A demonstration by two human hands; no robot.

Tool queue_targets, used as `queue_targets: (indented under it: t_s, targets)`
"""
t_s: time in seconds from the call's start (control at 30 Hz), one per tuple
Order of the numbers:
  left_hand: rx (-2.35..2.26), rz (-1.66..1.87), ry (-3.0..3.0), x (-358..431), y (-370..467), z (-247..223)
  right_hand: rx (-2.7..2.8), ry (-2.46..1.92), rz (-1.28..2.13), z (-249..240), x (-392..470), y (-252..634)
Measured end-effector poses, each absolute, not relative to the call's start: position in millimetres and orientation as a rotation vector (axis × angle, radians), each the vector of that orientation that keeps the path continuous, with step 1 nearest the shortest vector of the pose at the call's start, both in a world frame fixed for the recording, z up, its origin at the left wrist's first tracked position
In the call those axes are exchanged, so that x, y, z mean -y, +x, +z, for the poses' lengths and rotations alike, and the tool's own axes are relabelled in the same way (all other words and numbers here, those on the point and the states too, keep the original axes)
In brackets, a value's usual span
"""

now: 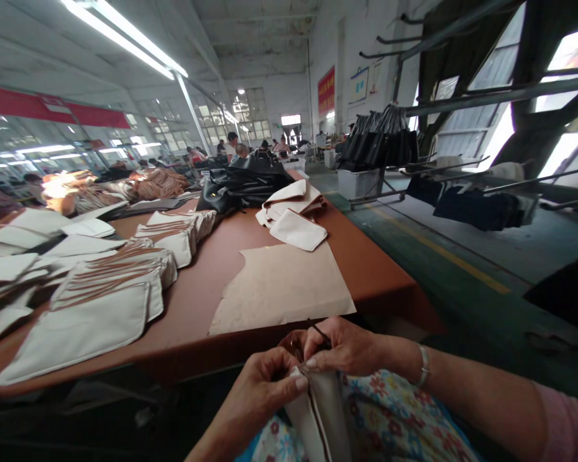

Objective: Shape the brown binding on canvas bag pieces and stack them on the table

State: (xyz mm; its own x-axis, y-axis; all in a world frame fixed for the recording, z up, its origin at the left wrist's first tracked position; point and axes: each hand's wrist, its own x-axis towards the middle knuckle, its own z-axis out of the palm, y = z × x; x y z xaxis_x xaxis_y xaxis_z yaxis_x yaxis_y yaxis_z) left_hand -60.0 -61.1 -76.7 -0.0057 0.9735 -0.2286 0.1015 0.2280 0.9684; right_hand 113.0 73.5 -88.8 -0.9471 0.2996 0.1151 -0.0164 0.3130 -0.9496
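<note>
Above my lap, both hands work close together at the top of a cream leather-like piece (332, 410), which has a dark line, a zipper or seam, running down its middle. My left hand (272, 382) pinches its upper edge between thumb and fingers. My right hand (344, 346) is closed at the same end, thumb and fingertips on the edge; a thin dark strip shows by its fingers, and whether it is part of the piece I cannot tell. Some brown material (293, 341) shows behind the fingertips. The lower end of the piece runs out of view.
A brown-topped table (192, 298) stands ahead, bearing a paper sheet (284, 282), a small stack of cream pieces (298, 229), rows of cream pieces (87, 321) at left and a black heap (245, 183). Racks with hanging black items (378, 141) stand right. People work farther back.
</note>
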Motion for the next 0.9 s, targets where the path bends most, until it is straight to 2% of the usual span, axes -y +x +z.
queue_targets:
  t_s: [0.2,0.27,0.37,0.4,0.47,0.63,0.9]
  targets:
    - [-1.436,0.959,1.138,59.2,-56.4,-79.1,2.490,-0.139,1.151,-84.0,-70.1,114.6]
    - [-1.424,0.992,1.120,60.0,-53.1,-77.2,2.393,-0.278,1.415,-88.2,-70.5,113.6]
    - [-1.384,0.968,1.155,61.3,-48.0,-74.2,2.026,-0.604,2.106,-96.9,-70.9,112.2]
    - [-1.371,0.951,1.182,61.6,-46.6,-73.9,1.933,-0.657,2.248,-98.9,-70.4,112.2]
    - [-1.350,0.929,1.208,62.0,-44.8,-74.6,1.880,-0.665,2.317,-100.1,-68.8,113.4]
    - [-1.350,0.960,1.120,63.0,-43.8,-76.8,1.980,-0.422,2.124,-94.0,-68.6,121.3]
    - [-1.448,0.985,1.098,66.7,-41.2,-73.7,2.340,-0.109,1.582,-96.2,-72.2,129.6]
